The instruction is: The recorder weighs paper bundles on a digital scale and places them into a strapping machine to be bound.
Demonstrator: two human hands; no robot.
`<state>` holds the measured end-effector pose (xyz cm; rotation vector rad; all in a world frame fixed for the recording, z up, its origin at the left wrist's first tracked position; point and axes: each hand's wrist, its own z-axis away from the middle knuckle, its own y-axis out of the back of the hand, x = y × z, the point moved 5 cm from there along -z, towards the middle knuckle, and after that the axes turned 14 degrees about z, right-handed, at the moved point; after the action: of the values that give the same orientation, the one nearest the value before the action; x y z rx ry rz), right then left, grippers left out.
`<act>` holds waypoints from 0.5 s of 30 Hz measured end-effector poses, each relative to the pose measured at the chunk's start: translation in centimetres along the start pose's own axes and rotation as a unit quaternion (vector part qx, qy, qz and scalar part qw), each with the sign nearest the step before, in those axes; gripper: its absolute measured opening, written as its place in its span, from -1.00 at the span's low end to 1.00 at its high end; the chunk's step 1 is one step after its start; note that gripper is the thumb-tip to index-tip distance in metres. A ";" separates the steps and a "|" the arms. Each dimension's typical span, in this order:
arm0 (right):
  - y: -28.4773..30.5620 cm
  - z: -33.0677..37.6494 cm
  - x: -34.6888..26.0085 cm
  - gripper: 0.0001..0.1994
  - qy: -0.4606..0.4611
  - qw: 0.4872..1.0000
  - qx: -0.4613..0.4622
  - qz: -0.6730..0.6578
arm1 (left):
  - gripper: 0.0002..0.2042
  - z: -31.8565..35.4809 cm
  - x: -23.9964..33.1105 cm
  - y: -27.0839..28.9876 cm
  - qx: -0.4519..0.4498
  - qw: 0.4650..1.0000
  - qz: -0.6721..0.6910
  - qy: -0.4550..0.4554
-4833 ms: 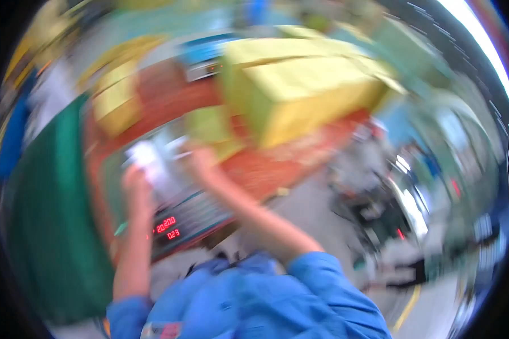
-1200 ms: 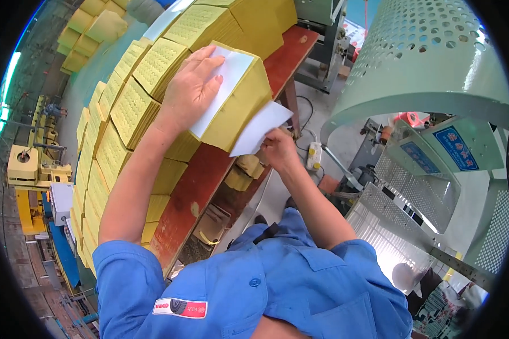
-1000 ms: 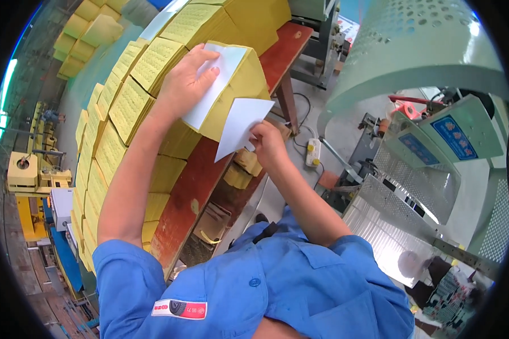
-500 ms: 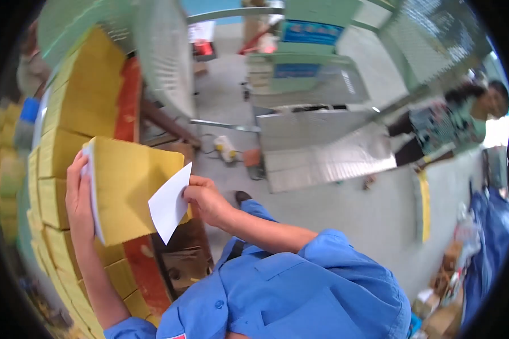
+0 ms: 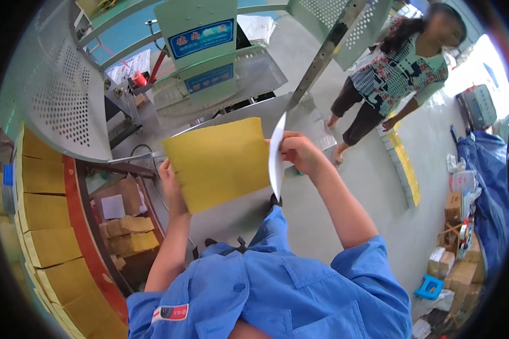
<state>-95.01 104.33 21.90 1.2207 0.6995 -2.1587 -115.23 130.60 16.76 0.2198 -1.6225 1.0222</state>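
Observation:
In front of my chest is a block of yellow paper [image 5: 220,164], its broad face turned up toward me. My left hand [image 5: 175,189] is closed on its left edge, with part of the fingers hidden behind it. At the block's right edge, my right hand [image 5: 301,152] grips a white sheet [image 5: 276,155], which is seen almost edge-on and bends slightly. Whether the right fingers also touch the yellow block I cannot tell.
Yellow paper stacks [image 5: 48,212] line a red-edged table [image 5: 87,243] at left, beside a carton of scraps [image 5: 127,217]. Ahead stands a machine with a perforated guard [image 5: 68,96]. A person [image 5: 401,68] stands at right near a row of yellow-topped stacks [image 5: 401,164]. Boxes [image 5: 464,277] and a blue stool [image 5: 430,287] lie lower right.
My body has turned right, away from the stacks on the table. Both hands have carried the yellow block and the white sheet rightward, to the front of the machine.

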 end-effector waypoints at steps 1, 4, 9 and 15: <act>3.1 -0.8 0.5 -0.71 0.002 1.000 -0.005 -0.002 | -0.71 0.0 -2.3 -2.6 -0.004 0.997 0.067 0.045; 9.8 -3.6 1.2 -0.75 -0.015 0.998 -0.058 -0.015 | -0.70 -0.9 -9.1 -5.0 0.040 0.992 0.109 0.049; 14.2 -7.0 0.5 -0.90 -0.069 0.984 -0.153 -0.052 | -0.66 0.3 -12.9 -8.6 0.083 0.990 0.110 0.036; 16.4 -9.6 3.9 -0.89 -0.089 0.937 -0.259 -0.217 | -0.61 1.6 -14.6 -7.5 0.084 0.966 0.224 0.102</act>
<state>-79.81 98.39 11.48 0.6227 1.4507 -2.1691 -106.73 119.60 7.85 -0.1463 -1.4254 1.4792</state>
